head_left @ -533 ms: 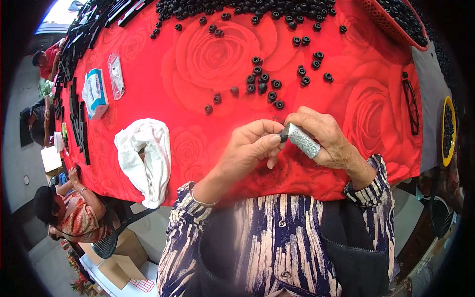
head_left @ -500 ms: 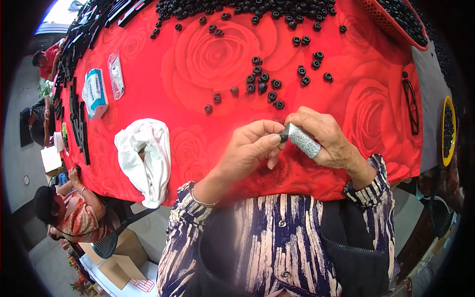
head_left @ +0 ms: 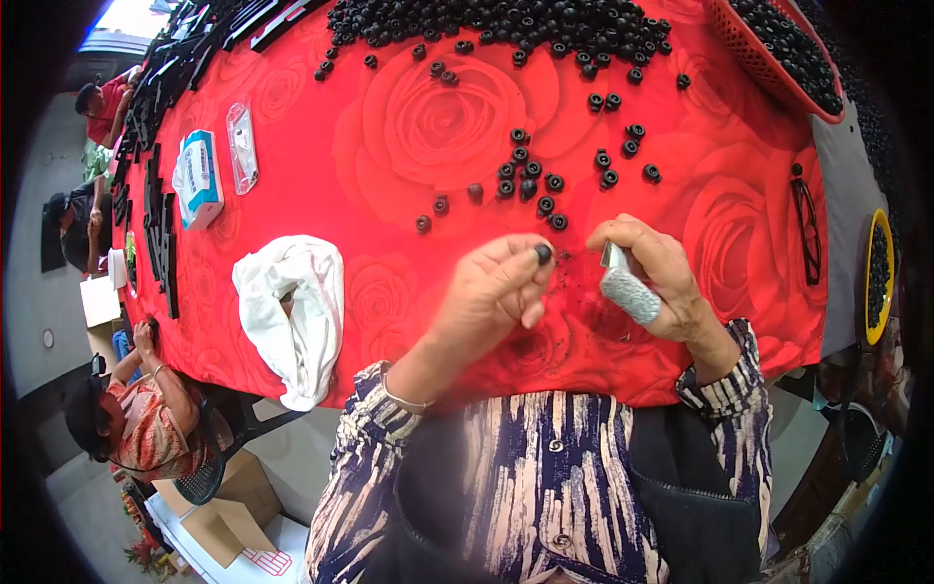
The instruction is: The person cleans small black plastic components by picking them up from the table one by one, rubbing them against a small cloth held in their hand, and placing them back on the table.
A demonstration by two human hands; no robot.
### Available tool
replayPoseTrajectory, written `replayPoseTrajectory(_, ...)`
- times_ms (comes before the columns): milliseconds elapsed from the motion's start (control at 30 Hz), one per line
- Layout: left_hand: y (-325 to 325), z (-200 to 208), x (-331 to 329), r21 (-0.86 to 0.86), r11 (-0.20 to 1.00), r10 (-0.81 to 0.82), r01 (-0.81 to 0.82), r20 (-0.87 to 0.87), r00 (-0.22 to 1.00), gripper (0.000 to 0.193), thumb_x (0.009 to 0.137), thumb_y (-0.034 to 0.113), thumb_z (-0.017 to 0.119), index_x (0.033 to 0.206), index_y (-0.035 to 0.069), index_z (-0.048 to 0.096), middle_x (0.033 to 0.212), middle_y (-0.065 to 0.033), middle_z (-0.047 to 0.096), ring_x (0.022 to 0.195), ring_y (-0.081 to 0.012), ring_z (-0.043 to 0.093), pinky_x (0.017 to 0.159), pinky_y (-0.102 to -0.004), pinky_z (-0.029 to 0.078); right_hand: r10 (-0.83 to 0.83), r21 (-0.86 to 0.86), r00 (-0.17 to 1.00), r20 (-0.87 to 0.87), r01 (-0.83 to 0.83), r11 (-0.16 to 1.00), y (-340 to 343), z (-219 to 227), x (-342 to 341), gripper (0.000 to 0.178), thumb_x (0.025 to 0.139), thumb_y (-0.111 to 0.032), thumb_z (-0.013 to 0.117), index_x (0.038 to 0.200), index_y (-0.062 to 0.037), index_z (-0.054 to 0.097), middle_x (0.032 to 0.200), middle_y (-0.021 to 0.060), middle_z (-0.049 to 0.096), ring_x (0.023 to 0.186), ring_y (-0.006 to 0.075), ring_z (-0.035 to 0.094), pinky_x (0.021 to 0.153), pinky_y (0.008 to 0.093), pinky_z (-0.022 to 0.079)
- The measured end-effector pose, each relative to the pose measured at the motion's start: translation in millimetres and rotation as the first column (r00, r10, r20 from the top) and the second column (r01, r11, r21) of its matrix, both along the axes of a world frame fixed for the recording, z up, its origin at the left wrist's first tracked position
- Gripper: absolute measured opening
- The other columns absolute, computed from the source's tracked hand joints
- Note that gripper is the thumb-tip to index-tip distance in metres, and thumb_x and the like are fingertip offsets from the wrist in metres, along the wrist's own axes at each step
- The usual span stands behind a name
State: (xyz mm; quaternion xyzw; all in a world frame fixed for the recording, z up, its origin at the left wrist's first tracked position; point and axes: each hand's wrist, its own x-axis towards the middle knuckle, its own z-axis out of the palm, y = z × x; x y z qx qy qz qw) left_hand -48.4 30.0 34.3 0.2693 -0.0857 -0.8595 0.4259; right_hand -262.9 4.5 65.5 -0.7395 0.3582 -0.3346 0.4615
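Note:
My left hand (head_left: 491, 292) pinches one small round black plastic part (head_left: 543, 254) between thumb and fingertips, just above the red cloth. To its right, my right hand (head_left: 666, 277) is wrapped round a short knife with a silver-wrapped handle (head_left: 630, 295); its blade end is mostly hidden by the fingers. A gap separates the knife from the black part. Beyond my hands lies a loose group of similar black parts (head_left: 528, 187), each with a ringed opening. A larger heap of them (head_left: 506, 24) spreads along the far side.
A red basket (head_left: 732, 58) of black parts stands far right, a yellow-rimmed tray (head_left: 865, 302) lower down. Glasses (head_left: 807, 224) lie on the right. Leftward are a white cloth (head_left: 290, 321), a tissue pack (head_left: 200, 180), a clear case (head_left: 243, 146) and long black strips (head_left: 156, 229). Several people sit along the left.
My hands have moved apart: the knife has come away from the black part and shifted right. My left hand has drawn slightly left, still holding the part. The view has shifted a little.

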Motion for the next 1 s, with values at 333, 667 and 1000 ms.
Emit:
replayPoseTrajectory(333, 7.8, 1.8, -10.0, 0.04, 0.991, -0.126, 0.125, 0.017, 0.992, 0.018, 0.092, 0.012, 0.052, 0.106, 0.0, 0.054, 0.083, -0.0032, 0.057, 0.062, -0.0068, 0.051, 0.051, -0.0217, 0.046, -0.094, -0.326, 0.994, -0.046, 0.074, 0.942, 13.7, -13.8, 17.8, 0.038, 0.067, -0.006, 0.07, 0.101, 0.0, 0.057, 0.069, 0.0096, 0.052, 0.057, 0.0246, 0.053, 0.05, 0.034, 0.042)
replayPoseTrajectory(667, 10.0, -8.6, -11.2, 0.034, 0.965, -0.257, 0.26, -0.087, 0.963, 0.026, 0.092, 0.023, 0.053, 0.107, 0.001, 0.055, 0.089, -0.0043, 0.059, 0.066, -0.0077, 0.053, 0.05, -0.0198, 0.041, -0.077, -0.541, 0.992, -0.104, 0.008, 0.841, 19.7, -22.8, 13.8, 0.051, 0.058, -0.008, 0.069, 0.108, 0.0016, 0.058, 0.064, 0.0054, 0.047, 0.052, 0.0193, 0.05, 0.045, 0.0321, 0.037)
replayPoseTrajectory(1000, 8.4, 2.6, -6.6, 0.069, 0.985, -0.157, 0.156, 0.0, 0.988, 0.019, 0.09, 0.013, 0.056, 0.104, -0.001, 0.056, 0.085, -0.0014, 0.058, 0.063, -0.0071, 0.052, 0.052, -0.0197, 0.042, -0.114, -0.588, 0.989, -0.092, 0.038, 0.808, 17.0, -19.9, 17.9, 0.031, 0.062, -0.009, 0.069, 0.089, 0.0002, 0.056, 0.064, 0.0059, 0.048, 0.051, 0.0196, 0.05, 0.044, 0.0321, 0.036)
